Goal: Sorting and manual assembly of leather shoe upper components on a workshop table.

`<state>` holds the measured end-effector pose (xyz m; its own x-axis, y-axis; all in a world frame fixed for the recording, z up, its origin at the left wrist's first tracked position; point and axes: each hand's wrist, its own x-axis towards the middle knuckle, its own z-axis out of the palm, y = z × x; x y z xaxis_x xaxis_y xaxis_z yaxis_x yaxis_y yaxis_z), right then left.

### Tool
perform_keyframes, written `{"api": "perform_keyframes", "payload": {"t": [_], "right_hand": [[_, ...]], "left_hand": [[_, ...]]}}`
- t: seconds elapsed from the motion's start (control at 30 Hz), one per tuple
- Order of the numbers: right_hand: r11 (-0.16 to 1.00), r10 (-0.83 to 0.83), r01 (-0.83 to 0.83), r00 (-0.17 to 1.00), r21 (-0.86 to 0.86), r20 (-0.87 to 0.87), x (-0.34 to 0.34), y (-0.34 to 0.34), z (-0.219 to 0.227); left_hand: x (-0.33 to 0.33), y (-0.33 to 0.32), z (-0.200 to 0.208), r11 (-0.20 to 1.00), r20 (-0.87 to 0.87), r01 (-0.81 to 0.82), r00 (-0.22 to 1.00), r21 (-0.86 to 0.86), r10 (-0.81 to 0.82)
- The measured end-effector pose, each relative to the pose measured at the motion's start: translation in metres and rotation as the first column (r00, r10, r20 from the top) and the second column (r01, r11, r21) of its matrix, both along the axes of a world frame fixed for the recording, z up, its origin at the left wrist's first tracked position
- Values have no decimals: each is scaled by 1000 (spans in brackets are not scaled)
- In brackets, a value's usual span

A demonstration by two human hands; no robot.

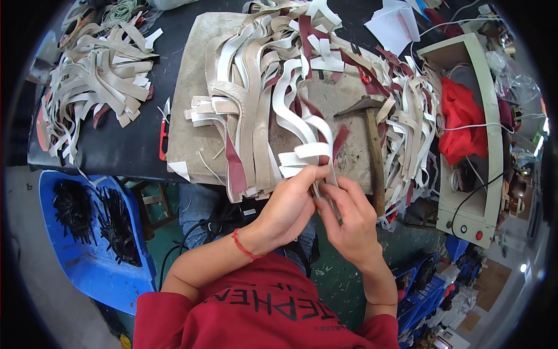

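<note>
Above the near edge of the work board (200, 58), my left hand (285, 209) and my right hand (351, 221) meet, both closed on the ends of white leather-like strips (285, 110). My left fingers wrap around the bundle, partly hiding its ends. With thumb and fingers, my right hand pinches a thin strip beside it. The held strips run up and curve away over the board. To their left lies a thick pile of beige and white strips (250, 87), with a few dark red strips (235, 168) among them.
A hammer (375, 157) lies right of my hands, beside another heap of strips (410, 128). A red-handled cutter (163, 139) sits left of the board, near a third heap (104, 75). At right stands a beige metal housing (491, 116) holding red cloth (462, 122). Blue plastic seat (99, 273) lower left.
</note>
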<state>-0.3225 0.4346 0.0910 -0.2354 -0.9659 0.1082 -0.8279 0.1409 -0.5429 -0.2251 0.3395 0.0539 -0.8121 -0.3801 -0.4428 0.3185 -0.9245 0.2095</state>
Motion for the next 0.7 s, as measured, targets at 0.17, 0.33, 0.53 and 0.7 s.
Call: {"api": "perform_keyframes", "payload": {"t": [0.17,0.33,0.53,0.7], "right_hand": [[991,-131,131,991,-6,37,10,1,0],[970,-203,219,969,-109,139,6,-4,-1],[946,-284,314,923,-80,259,19,4,-1],[953,-227,303,666,20,710,13,8,-2]], "left_hand": [[3,-8,8,998,-27,69,997,-4,-69],[24,7,10,958,10,160,987,-240,-162],[37,22,-14,943,100,76,994,-324,-46],[36,17,-7,886,135,27,990,-462,40]]}}
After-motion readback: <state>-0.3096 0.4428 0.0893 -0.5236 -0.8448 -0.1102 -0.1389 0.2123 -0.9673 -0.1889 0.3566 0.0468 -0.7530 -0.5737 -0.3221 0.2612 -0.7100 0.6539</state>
